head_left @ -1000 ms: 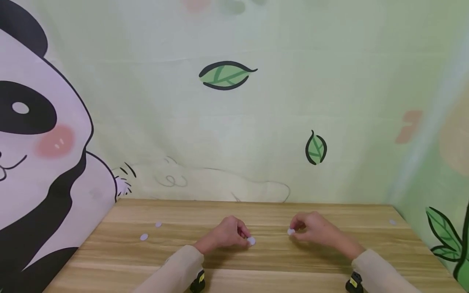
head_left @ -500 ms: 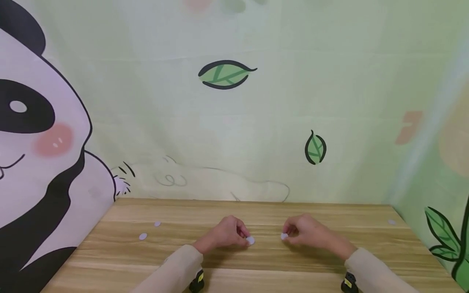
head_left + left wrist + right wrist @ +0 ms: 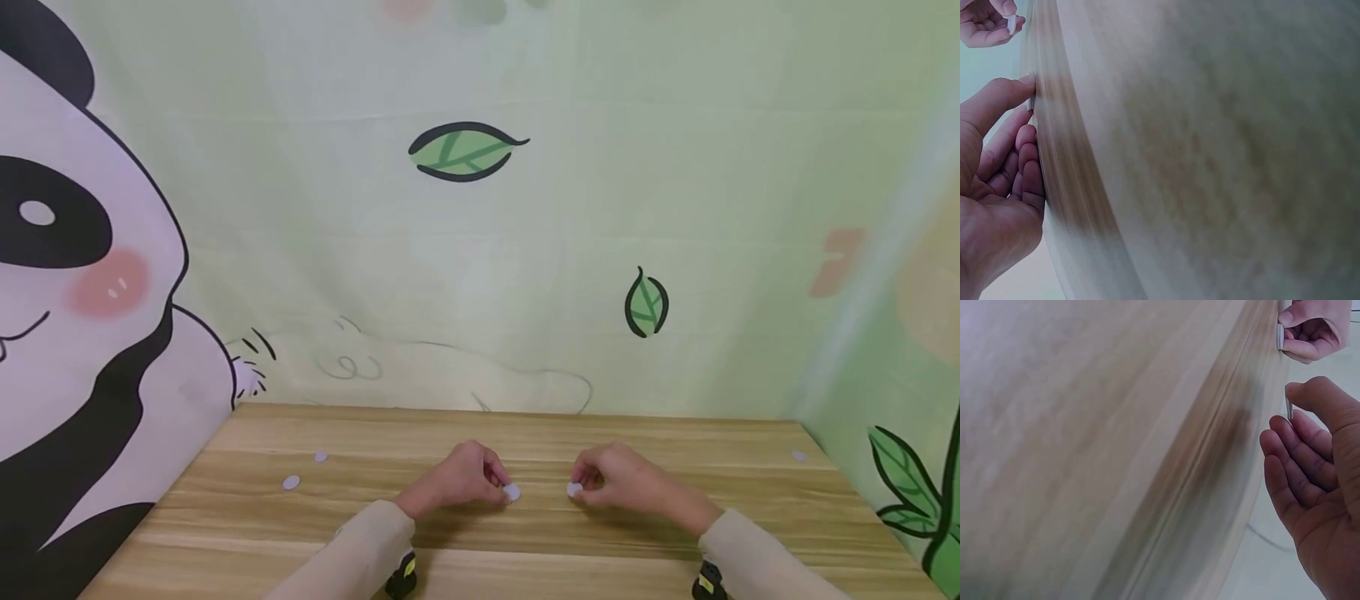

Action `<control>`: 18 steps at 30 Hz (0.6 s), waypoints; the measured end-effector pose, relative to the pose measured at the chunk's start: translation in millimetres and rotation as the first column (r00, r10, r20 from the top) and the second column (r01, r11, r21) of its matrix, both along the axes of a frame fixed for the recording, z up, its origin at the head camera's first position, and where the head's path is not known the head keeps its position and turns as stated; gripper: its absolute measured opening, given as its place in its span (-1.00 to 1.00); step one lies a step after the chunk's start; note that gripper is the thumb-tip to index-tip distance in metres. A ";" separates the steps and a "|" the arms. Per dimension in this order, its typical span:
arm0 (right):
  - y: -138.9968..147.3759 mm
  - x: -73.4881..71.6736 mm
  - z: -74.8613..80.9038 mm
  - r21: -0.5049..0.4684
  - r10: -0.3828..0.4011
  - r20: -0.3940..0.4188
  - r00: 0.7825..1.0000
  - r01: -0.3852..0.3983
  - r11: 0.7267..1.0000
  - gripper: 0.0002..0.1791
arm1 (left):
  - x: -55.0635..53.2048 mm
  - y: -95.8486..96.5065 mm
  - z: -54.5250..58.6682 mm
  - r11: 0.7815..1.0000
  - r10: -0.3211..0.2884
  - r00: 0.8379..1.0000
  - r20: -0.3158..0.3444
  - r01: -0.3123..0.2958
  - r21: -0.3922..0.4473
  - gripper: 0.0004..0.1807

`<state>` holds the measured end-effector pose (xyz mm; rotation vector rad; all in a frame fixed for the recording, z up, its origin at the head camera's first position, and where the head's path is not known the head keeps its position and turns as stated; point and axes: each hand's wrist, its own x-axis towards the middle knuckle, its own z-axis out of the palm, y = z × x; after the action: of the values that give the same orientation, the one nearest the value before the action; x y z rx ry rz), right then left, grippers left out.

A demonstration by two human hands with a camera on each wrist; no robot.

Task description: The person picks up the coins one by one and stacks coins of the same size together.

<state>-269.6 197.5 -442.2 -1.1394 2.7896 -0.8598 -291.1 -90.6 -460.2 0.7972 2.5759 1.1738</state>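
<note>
Head view: pinched disc (image 3: 513, 492), flat, round, white; other pinched disc (image 3: 574, 489), likewise.

Five white discs (image 3: 291, 482), one left hand (image 3: 463, 477), one right hand (image 3: 617, 477), one table (image 3: 465, 575)
Each hand had one disc; two more lay at left, one at right. There were two sleeves (image 3: 367, 542), two black wrist devices (image 3: 402, 577), one printed panda (image 3: 142, 200) and, on the back wall (image 3: 525, 250), two printed leaves (image 3: 463, 153).

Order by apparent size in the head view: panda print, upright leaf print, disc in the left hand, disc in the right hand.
1. Panda print
2. Upright leaf print
3. Disc in the left hand and disc in the right hand: partly covered, too alike to rank.
</note>
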 end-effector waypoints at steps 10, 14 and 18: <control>-10.2 0.1 -2.8 0.019 0.025 -0.003 1.000 -0.025 1.000 -0.88 | -1.3 0.5 -0.7 1.000 -0.001 1.000 0.011 0.001 0.006 -0.84; -15.1 0.3 -3.8 0.024 0.032 -0.012 0.999 -0.032 0.999 -0.89 | -0.5 0.6 0.0 1.000 -0.005 1.000 0.008 0.005 0.012 -0.83; -21.1 -0.9 -4.6 0.044 0.020 -0.034 0.999 -0.019 0.999 -0.87 | 0.0 0.7 0.9 1.000 -0.008 1.000 0.004 0.007 0.019 -0.83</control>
<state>-270.6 176.4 -446.8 -1.1841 2.8046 -0.7811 -291.1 -89.9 -459.3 0.8072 2.5602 1.1984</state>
